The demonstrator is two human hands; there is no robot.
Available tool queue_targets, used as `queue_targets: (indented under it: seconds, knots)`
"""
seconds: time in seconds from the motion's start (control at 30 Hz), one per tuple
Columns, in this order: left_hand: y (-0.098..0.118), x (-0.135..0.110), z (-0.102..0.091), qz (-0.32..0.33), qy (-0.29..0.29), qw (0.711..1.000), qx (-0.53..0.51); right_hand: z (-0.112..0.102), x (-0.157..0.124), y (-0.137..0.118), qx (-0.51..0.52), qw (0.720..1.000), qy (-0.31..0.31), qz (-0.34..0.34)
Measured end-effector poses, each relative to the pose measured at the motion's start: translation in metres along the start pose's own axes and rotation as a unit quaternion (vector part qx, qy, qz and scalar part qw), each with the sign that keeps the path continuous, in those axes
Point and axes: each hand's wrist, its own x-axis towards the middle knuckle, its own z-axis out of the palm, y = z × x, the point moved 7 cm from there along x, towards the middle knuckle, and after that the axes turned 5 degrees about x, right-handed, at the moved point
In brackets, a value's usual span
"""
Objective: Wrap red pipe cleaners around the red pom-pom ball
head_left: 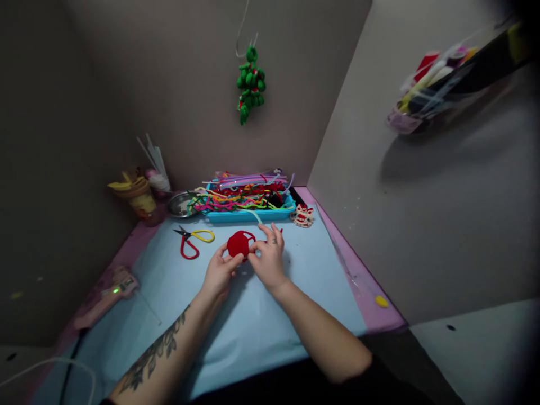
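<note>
Head view: left hand (217,273) grips red disc (239,245), right hand (270,261) pinches at its right rim, over bench (388,316) middle, nearer far edge. Best: steady left, light right pinch.

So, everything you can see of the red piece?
The red piece is roundish and mostly solid, with gaps edged by thin strips at upper right. It looks soft, though fine detail is too small to tell. It is held over the cloth, left hand gripping its lower left, right hand at its right edge.
</note>
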Motion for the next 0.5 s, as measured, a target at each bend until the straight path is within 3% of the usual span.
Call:
queue_targets:
  seconds: [0.23,0.5]
  knots:
    - [0.003,0.003,-0.001,0.005,-0.031,0.999,0.043,-0.002,0.003,0.005,0.025,0.999,-0.025,0.016]
    - [0.009,0.004,-0.005,0.004,-0.011,1.0,0.012,0.009,0.003,0.013,0.101,0.989,-0.086,0.058]
